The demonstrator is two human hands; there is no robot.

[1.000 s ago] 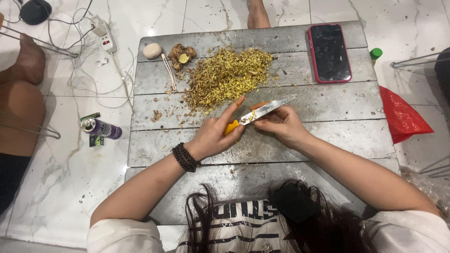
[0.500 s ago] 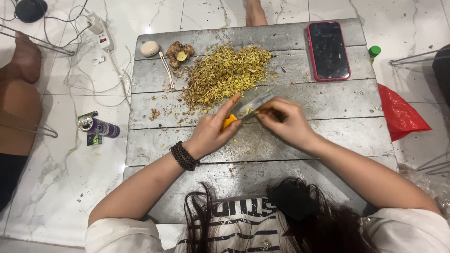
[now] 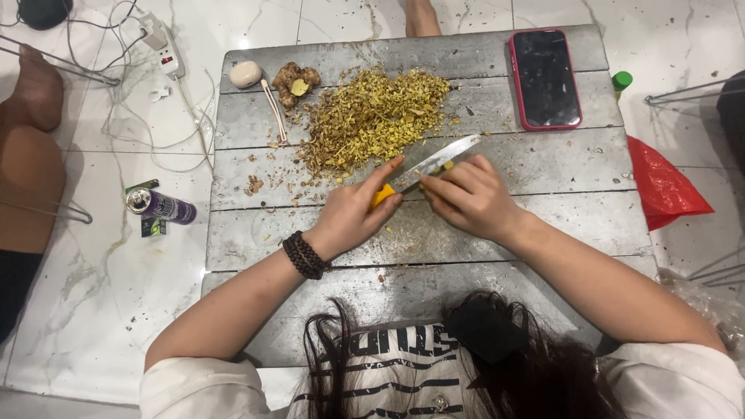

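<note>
Two hands meet on the grey bench [image 3: 543, 178], just below the chopped yellow pile [image 3: 372, 116]. Left hand [image 3: 353, 217] wraps a knife [image 3: 434, 161] by its yellow handle, blade angled up-right. Right hand [image 3: 466, 198] w/ fingers curled, pressed on a small piece under the blade. Phone [image 3: 545, 77] right of pile, ginger root [image 3: 295, 80] left.

Knife blade [image 3: 438, 161] – shiny metal; plank table [image 3: 543, 167] – grey, rough wood; floor [image 3: 93, 310] – glossy marble.
</note>
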